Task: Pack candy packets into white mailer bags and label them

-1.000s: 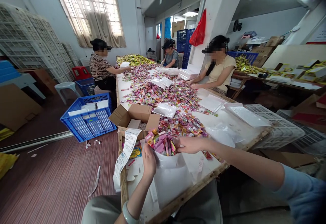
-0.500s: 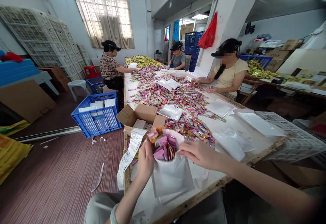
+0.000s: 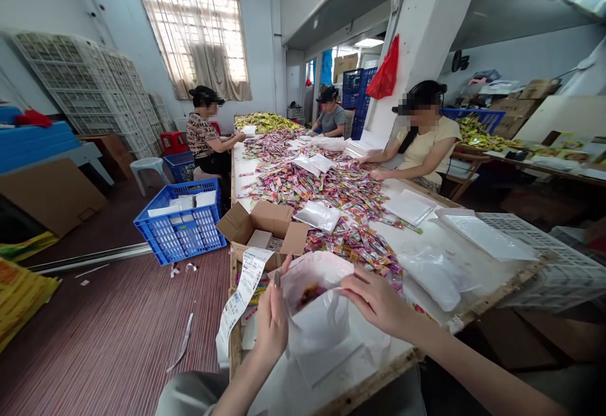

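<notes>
A white plastic mailing bag stands upright in front of me with its mouth wide apart. Several small pink and orange packets show deep inside it. My left hand grips the bag's left rim, thumb and fingers upward. On the opposite side, my right hand pinches the rim between thumb and fingers. Just left of my left hand, a long strip of printed labels hangs over the table edge. Beyond the bag, many colourful packets lie heaped on the table.
An open cardboard box stands beyond my left hand. Filled white bags lie on the heap, and flat bags are stacked at right. A blue crate sits on the floor. Three people work around the table.
The packets that bulged at the bag's mouth have dropped down inside it. The bag's rim is now raised and spread wider between my hands.
</notes>
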`<action>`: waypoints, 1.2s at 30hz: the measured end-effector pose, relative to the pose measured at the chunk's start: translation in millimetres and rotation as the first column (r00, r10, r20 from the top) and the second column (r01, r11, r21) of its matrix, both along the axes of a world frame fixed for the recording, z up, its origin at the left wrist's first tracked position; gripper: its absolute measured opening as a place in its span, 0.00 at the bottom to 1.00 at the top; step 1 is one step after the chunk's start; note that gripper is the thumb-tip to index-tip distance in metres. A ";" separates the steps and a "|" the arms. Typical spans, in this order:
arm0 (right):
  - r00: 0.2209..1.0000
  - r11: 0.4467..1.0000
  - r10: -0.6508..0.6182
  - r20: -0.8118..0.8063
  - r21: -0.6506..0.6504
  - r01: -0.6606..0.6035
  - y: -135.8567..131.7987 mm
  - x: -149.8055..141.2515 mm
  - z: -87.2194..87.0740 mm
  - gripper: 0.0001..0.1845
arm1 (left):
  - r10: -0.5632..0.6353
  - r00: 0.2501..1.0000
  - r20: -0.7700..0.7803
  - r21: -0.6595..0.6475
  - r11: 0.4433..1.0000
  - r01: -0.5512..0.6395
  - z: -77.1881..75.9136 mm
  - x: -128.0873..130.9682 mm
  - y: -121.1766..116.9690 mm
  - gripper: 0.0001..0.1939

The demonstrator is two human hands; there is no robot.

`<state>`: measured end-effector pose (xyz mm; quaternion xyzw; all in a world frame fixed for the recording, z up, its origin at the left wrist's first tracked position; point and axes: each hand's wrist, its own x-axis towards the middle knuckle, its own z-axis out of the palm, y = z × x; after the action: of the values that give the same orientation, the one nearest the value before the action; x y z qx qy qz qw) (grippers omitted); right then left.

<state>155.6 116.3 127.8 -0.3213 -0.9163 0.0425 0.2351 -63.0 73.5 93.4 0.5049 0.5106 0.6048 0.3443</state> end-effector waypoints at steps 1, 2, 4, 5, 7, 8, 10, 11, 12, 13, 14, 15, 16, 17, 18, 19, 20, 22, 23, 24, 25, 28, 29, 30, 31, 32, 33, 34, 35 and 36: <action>1.000 1.000 -0.009 0.005 0.008 0.009 -1.1 1.5 -2.5 0.15 | 0.007 1.000 0.007 -0.001 1.000 -0.007 0.3 -0.4 -1.2 0.27; 1.000 1.000 -0.001 0.016 0.015 0.001 -2.5 3.4 -5.3 0.15 | 0.008 1.000 0.014 -0.009 1.000 -0.008 0.6 -1.3 -2.4 0.27; 0.999 1.000 0.026 0.022 -0.003 -0.026 -5.6 7.7 -11.3 0.14 | -0.003 1.000 0.021 -0.028 1.000 0.003 -0.6 -4.5 -5.6 0.28; 1.000 0.999 0.028 -0.005 -0.018 -0.028 -7.0 9.9 -14.3 0.12 | -0.017 1.000 0.017 -0.033 0.999 0.017 -2.7 -6.4 -7.7 0.29; 0.995 1.000 -0.001 -0.098 -0.027 -0.002 -8.5 13.1 -19.8 0.11 | -0.106 0.994 0.030 -0.026 0.994 0.106 -10.0 -9.3 -11.7 0.32; 0.991 1.000 -0.015 -0.131 -0.029 0.011 -8.3 13.8 -22.3 0.10 | -0.166 0.985 0.044 -0.018 0.986 0.167 -14.7 -9.8 -13.0 0.35; 0.991 0.999 -0.028 -0.131 -0.041 0.023 -6.4 12.9 -26.0 0.10 | -0.259 0.963 0.075 -0.023 0.965 0.261 -24.0 -8.6 -13.0 0.37; 0.992 0.998 -0.057 -0.109 -0.047 0.052 -5.4 11.3 -26.7 0.10 | -0.272 0.959 0.085 -0.037 0.961 0.276 -27.7 -7.2 -11.8 0.35; 0.990 0.994 -0.109 -0.089 -0.033 0.106 -4.9 9.1 -26.2 0.10 | -0.254 0.963 0.084 -0.057 0.964 0.259 -30.4 -5.6 -10.0 0.30; 0.982 0.985 -0.171 -0.083 0.015 0.173 -5.4 6.3 -24.3 0.08 | -0.225 0.971 0.075 -0.075 0.970 0.230 -31.9 -4.1 -8.0 0.23; 0.970 0.967 -0.227 -0.092 0.101 0.236 -7.1 3.0 -21.1 0.07 | -0.203 0.977 0.071 -0.085 0.974 0.208 -32.2 -2.9 -6.3 0.18; 0.960 0.935 -0.252 -0.119 0.225 0.273 -10.1 -0.9 -16.8 0.07 | -0.184 0.980 0.071 -0.087 0.978 0.190 -31.4 -2.1 -5.1 0.15; 0.960 0.890 -0.234 -0.154 0.365 0.275 -14.2 -5.4 -11.7 0.10 | -0.167 0.983 0.075 -0.084 0.981 0.173 -29.7 -1.6 -4.5 0.13; 0.968 0.840 -0.178 -0.177 0.485 0.243 -19.0 -10.6 -6.1 0.13 | -0.151 0.985 0.080 -0.080 0.984 0.158 -27.6 -1.3 -4.5 0.12; 0.978 0.808 -0.103 -0.180 0.558 0.188 -23.9 -16.7 -0.7 0.13 | -0.134 0.987 0.084 -0.076 0.987 0.140 -25.2 -0.9 -4.9 0.11; 0.985 0.804 -0.039 -0.170 0.580 0.131 -28.3 -23.8 4.3 0.09 | -0.116 0.990 0.085 -0.073 0.990 0.122 -22.8 -0.4 -5.5 0.10; 0.989 0.823 -0.001 -0.150 0.562 0.086 -31.8 -31.8 8.6 0.04 | -0.093 0.992 0.084 -0.068 0.993 0.099 -20.8 0.4 -6.4 0.10; 0.995 0.874 -0.008 -0.103 0.482 0.056 -35.6 -50.6 14.6 0.10 | -0.055 0.996 0.072 -0.045 0.997 0.058 -18.8 3.0 -8.0 0.11; 0.996 0.880 -0.040 -0.084 0.470 0.075 -36.0 -60.9 16.3 0.15 | -0.038 0.997 0.062 -0.028 0.999 0.040 -18.9 4.5 -8.8 0.13; 0.994 0.869 -0.084 -0.067 0.483 0.106 -35.7 -71.3 17.6 0.18 | -0.022 0.998 0.052 -0.010 1.000 0.023 -19.8 5.9 -9.7 0.15; 0.990 0.847 -0.130 -0.050 0.514 0.137 -35.1 -81.1 18.6 0.18 | -0.006 0.999 0.040 0.005 1.000 0.006 -21.1 7.2 -10.6 0.17; 0.986 0.812 -0.153 0.068 0.578 0.086 -31.7 -100.2 22.4 0.08 | 0.035 0.999 0.011 0.028 0.999 -0.035 -25.6 8.6 -13.3 0.20; 0.991 0.827 -0.096 0.096 0.562 0.025 -29.5 -99.4 24.5 0.05 | 0.035 0.999 0.003 0.026 0.999 -0.035 -26.6 8.0 -14.1 0.20; 0.997 0.853 -0.016 0.080 0.521 -0.028 -26.4 -93.0 26.8 0.05 | 0.025 1.000 -0.002 0.019 1.000 -0.025 -27.3 6.8 -14.7 0.19; 0.999 0.890 0.047 0.003 0.454 -0.044 -22.2 -79.7 29.2 0.06 | 0.013 1.000 -0.005 0.009 1.000 -0.012 -27.9 5.1 -15.0 0.18; 0.990 0.934 0.052 -0.129 0.356 -0.002 -16.9 -59.1 31.5 0.07 | 0.005 1.000 -0.003 -0.007 1.000 -0.005 -28.6 2.9 -14.9 0.16; 0.957 0.967 -0.025 -0.289 0.237 0.097 -11.1 -31.2 33.3 0.09 | 0.007 1.000 0.003 -0.024 1.000 -0.007 -29.4 0.4 -14.6 0.14; 0.886 0.965 -0.184 -0.425 0.094 0.245 -5.2 2.6 34.3 0.10 | 0.020 1.000 0.013 -0.041 0.999 -0.019 -30.4 -2.2 -13.9 0.13; 0.771 0.899 -0.395 -0.499 -0.040 0.435 0.0 40.1 34.6 0.11 | 0.039 0.999 0.026 -0.055 0.998 -0.037 -31.4 -4.7 -13.1 0.13; 0.638 0.775 -0.579 -0.508 -0.101 0.623 3.6 78.1 33.9 0.13 | 0.058 0.997 0.042 -0.067 0.996 -0.055 -32.3 -6.8 -12.1 0.14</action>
<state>233.7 119.9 161.7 -0.5740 -0.6608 0.0070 0.4836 -69.9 61.4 61.1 0.4653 0.5367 0.6081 0.3545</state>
